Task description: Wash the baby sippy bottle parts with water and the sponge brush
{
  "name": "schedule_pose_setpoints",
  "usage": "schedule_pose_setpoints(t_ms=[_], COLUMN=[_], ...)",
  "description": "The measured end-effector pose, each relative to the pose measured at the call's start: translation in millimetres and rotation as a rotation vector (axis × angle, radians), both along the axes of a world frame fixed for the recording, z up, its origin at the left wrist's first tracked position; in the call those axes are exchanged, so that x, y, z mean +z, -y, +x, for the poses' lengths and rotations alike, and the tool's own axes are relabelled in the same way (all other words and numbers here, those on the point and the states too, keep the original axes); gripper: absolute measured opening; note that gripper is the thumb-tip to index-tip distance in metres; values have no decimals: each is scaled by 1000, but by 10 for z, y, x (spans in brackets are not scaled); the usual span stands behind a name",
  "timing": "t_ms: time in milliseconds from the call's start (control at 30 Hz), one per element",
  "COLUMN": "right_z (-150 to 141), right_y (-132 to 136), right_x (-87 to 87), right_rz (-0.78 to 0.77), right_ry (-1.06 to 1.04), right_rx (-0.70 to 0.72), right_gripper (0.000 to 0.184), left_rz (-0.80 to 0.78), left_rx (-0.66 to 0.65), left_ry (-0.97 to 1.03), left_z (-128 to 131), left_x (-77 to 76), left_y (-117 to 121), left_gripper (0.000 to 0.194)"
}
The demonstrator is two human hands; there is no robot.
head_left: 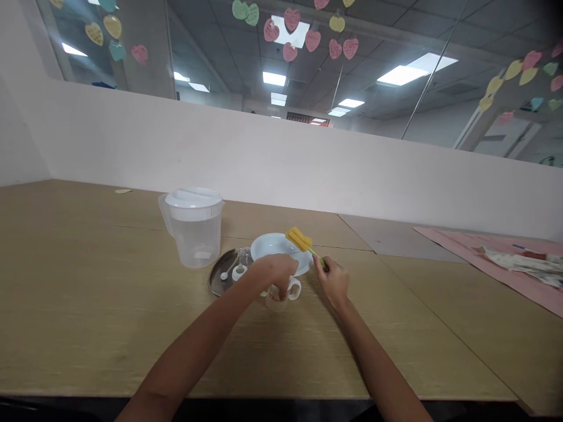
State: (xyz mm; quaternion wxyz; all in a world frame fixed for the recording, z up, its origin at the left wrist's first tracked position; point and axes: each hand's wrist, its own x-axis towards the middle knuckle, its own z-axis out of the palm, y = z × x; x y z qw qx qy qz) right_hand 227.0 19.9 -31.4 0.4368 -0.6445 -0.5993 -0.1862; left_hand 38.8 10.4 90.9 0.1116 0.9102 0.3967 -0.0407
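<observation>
My left hand [273, 272] is closed over the top of a small white two-handled cup [277, 300], and its fingers hide the rim. My right hand [333, 281] grips the green handle of a yellow sponge bottle brush [299, 238]. The sponge head sits above the edge of a pale blue-white shallow dish [269, 244], close to my left hand. Behind the cup, a round metal lid or tray [219, 275] holds a small white spoon [225, 275] and small white parts. A clear plastic pitcher with a white lid [193, 234] stands to the left.
The wooden table [132, 328] runs across the view, with a white wall [220, 158] along its far side. To the right lies a pink mat [497, 258] with a crumpled patterned cloth [519, 259] on it. A small paper scrap [123, 190] lies near the far left edge.
</observation>
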Motion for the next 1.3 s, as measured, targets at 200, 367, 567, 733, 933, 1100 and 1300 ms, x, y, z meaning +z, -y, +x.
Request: schedule_pose_setpoints(t_ms=[200, 367, 567, 733, 933, 1100, 1300], right_z=[8, -8, -20, -32, -17, 107, 189], right_y=[17, 14, 11, 27, 24, 45, 87], right_x=[9, -1, -31, -56, -61, -7, 16], right_rz=[84, 148, 166, 202, 284, 351, 434], right_ry=[-162, -278, -270, -177, 33, 263, 475], right_rx=[-1, -21, -35, 21, 180, 137, 84], right_gripper=[43, 46, 49, 42, 24, 18, 16], left_rz=[-9, 60, 261, 528, 642, 683, 713], left_rx=[-111, -30, 61, 69, -7, -45, -94], left_ry=[212, 619, 855, 669, 533, 424, 247], left_z=[-197, -311, -312, -330, -338, -292, -158], left_x=[278, 358, 211, 121, 63, -18, -153], left_y=[-60, -176, -404, -503, -555, -620, -619], left_gripper=[55, 54, 59, 43, 41, 43, 46])
